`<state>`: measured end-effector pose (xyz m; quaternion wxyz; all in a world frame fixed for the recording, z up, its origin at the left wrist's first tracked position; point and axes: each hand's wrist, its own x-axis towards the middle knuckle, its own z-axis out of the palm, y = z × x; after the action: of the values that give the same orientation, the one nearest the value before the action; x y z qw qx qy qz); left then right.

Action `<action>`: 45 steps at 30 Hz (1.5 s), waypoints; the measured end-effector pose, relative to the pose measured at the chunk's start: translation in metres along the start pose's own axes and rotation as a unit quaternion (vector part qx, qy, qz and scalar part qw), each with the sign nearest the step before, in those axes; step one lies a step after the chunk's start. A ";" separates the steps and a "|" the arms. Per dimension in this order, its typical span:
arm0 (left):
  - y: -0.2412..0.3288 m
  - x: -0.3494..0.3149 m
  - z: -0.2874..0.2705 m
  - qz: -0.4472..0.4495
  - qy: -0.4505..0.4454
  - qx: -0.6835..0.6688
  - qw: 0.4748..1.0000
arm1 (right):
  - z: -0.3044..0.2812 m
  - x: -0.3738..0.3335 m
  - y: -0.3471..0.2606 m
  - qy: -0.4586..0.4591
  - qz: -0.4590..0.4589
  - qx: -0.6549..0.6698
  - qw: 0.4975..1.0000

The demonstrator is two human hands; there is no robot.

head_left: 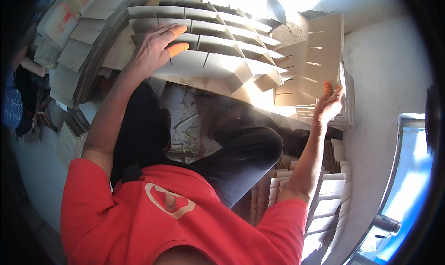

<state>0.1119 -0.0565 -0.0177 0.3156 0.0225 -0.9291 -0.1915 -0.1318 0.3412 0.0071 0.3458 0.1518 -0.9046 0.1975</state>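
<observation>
Head view, the only feed I have. The main piece is an off-white cardboard grid of long slotted strips with crossing dividers (pixel 194 63), lying ahead of the seated wearer, above the knees.

Left hand (pixel 155 49): I log it over the grid's left end. Thumb and forefinger, both in orange finger covers (pixel 177 48), stand apart with a clear gap; I cannot tell how firmly they press.

Right hand (pixel 329 108): I log it at the lower edge of a tall tan cardboard sheet with pale slots (pixel 323 52), which stands to the right of the grid. Its orange-tipped fingers are drawn narrow; I cannot tell whether they pinch the sheet.

Markings: I see a translucent plastic box (pixel 60 22) at upper left with red marks, too blurred for me to read. The wearer's red short-sleeved shirt (pixel 185 235) carries a tan outlined emblem with a rounded shape inside. A grey metal cylinder (pixel 385 223) at lower right bears small dark marks I cannot make out.

Surroundings: tall overlapping cardboard stack (pixel 72 56) at left, more slotted cardboard pieces (pixel 331 191) below the right forearm, dark trousers (pixel 241 149), pale wall (pixel 378 75) at right. Strong glare washes out the top of the view.
</observation>
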 end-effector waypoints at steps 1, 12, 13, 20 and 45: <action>0.000 -0.005 -0.001 -0.011 -0.003 -0.005 1.000 | -0.013 0.007 -0.018 0.027 -0.050 0.037 0.998; -0.008 -0.023 0.025 -0.015 -0.047 -0.032 0.998 | -0.044 0.016 -0.159 -0.179 -0.176 0.254 0.934; -0.009 -0.025 0.026 -0.025 -0.050 -0.039 0.998 | -0.038 0.011 -0.170 -0.165 -0.186 0.342 0.906; -0.015 -0.028 0.034 -0.016 -0.032 -0.044 0.998 | -0.011 0.002 -0.202 -0.206 -0.163 0.362 0.894; -0.017 -0.020 0.030 -0.046 -0.065 -0.021 0.997 | -0.010 0.001 -0.230 -0.266 -0.118 0.338 0.895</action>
<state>0.1088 -0.0583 -0.0578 0.2462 0.0459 -0.9413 -0.2265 -0.0323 0.1441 0.0724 0.0416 0.4122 -0.8170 0.4011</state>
